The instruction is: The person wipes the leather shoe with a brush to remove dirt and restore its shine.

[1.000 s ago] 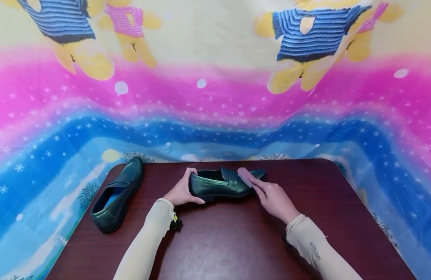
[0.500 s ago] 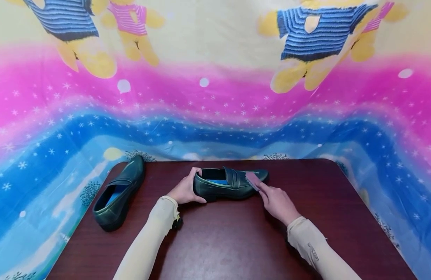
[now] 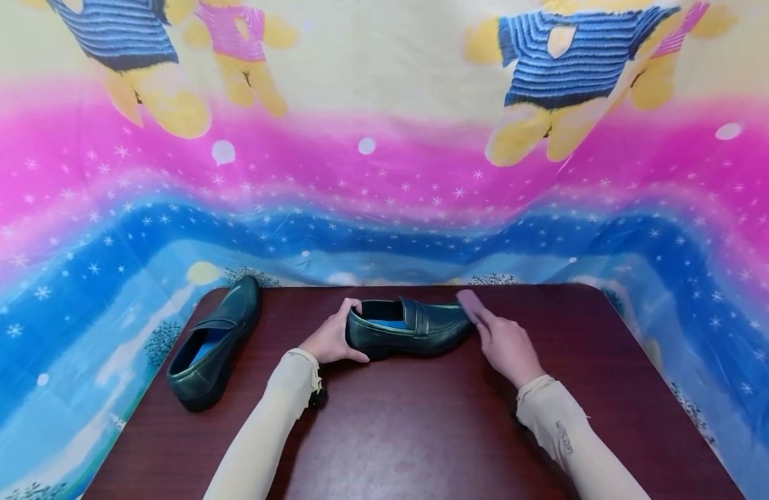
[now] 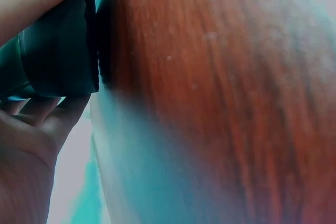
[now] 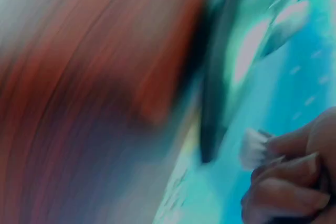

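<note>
A dark green loafer (image 3: pixel 390 340) lies on the table with its toe to the right and its blue insole showing. At its heel, my left hand (image 3: pixel 326 339) grips the back, thumb on the near side and fingers behind. The left wrist view shows the heel (image 4: pixel 60 56) between thumb and fingers. By the toe, my right hand (image 3: pixel 512 351) holds a small pinkish brush (image 3: pixel 471 305). In the blurred right wrist view, pale bristles (image 5: pixel 253 149) stick out from the curled fingers, a little apart from the toe (image 5: pixel 223 93).
A matching loafer (image 3: pixel 212 347) stands at the table's left side, toe pointing to the back. The brown wooden table (image 3: pixel 384 430) has rounded far corners. Behind it hangs a printed cloth (image 3: pixel 384 187) with bears and snowflakes.
My right hand has swept the brush from near the strap rightward to the toe tip. The held loafer has tipped slightly, so its blue insole shows. My left hand keeps its grip.
</note>
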`<state>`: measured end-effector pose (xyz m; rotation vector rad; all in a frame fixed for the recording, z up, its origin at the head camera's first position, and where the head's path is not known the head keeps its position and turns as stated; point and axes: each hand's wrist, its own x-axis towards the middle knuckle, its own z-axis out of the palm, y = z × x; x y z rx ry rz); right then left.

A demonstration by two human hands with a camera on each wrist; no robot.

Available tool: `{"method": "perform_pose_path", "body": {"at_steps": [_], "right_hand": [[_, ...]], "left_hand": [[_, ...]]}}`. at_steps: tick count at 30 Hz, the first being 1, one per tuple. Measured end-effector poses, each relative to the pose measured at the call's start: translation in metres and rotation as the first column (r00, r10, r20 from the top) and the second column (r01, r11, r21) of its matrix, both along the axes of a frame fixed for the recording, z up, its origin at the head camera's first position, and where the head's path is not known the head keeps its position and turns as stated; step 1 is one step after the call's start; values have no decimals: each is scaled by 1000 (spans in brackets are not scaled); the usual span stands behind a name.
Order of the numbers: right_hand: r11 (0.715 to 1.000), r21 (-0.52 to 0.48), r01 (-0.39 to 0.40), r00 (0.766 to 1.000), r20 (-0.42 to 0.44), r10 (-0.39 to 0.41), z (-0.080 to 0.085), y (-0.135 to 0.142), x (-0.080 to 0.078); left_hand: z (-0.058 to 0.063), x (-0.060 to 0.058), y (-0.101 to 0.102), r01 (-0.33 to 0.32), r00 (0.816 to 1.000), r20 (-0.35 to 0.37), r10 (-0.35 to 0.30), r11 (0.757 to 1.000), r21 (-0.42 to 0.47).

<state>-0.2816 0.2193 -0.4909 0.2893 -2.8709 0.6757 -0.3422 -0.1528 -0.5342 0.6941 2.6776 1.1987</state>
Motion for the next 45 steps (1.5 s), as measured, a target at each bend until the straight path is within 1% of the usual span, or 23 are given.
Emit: {"method": "perform_pose_path", "body": {"at_steps": [2, 4, 5, 7, 10, 13, 19, 21, 23, 26, 28, 30, 32, 35, 40, 43, 45], "right_hand": [[996, -47, -74, 997, 29, 75, 4, -16, 6], [988, -78, -133, 987, 75, 139, 5, -30, 11], [985, -88, -150, 983, 96, 158, 4, -34, 13], [983, -91, -157, 979, 120, 167, 0, -40, 15], [988, -88, -129, 983, 120, 139, -7, -39, 14], [988, -82, -132, 984, 109, 141, -10, -32, 11], [992, -54, -114, 984, 134, 120, -13, -9, 3], [994, -26, -102, 987, 120, 105, -13, -1, 0], [997, -1, -78, 993, 92, 77, -12, 8, -4], [1000, 18, -14, 998, 68, 13, -10, 19, -10], [999, 19, 26, 998, 60, -27, -10, 25, -12], [999, 5, 39, 997, 60, -39, -9, 28, -12], [1000, -17, 20, 999, 50, -19, -9, 27, -11], [996, -69, -52, 996, 64, 56, -9, 20, -6], [980, -110, -167, 974, 135, 181, -10, 2, 1], [979, -102, -179, 968, 159, 194, -13, -1, 1], [984, -76, -164, 974, 145, 174, -15, 1, 0]], "left_hand": [[0, 0, -1, -3, 1000, 1, 3, 1000, -7], [0, -1, -2, -3, 1000, -3, 3, 1000, -9], [0, -1, -2, 1, 1000, -7, -1, 1000, -11], [-1, -1, -2, 8, 1000, -10, -8, 1000, -20], [-3, 0, -2, 15, 1000, -5, -15, 1000, -21], [-3, 1, -2, 8, 1000, 3, -8, 1000, -19], [-3, 2, -2, -3, 1000, 12, 3, 1000, -25], [-3, 3, -2, -5, 1000, 12, 5, 1000, -20], [-2, 3, -2, -10, 1000, 10, 10, 1000, -15], [-3, 3, -2, -17, 1000, 1, 17, 1000, -16], [-3, 3, -1, -18, 1000, -4, 18, 1000, -21], [-3, 3, 0, -18, 1000, -9, 18, 999, -29], [-2, 3, 0, -20, 1000, -11, 19, 999, -33], [-2, 3, 0, -22, 1000, -14, 21, 999, -31], [0, 4, 1, -26, 1000, -10, 26, 999, -28], [0, 4, 1, -24, 1000, -4, 24, 999, -29], [0, 4, 2, -20, 1000, -4, 20, 999, -31]]}}
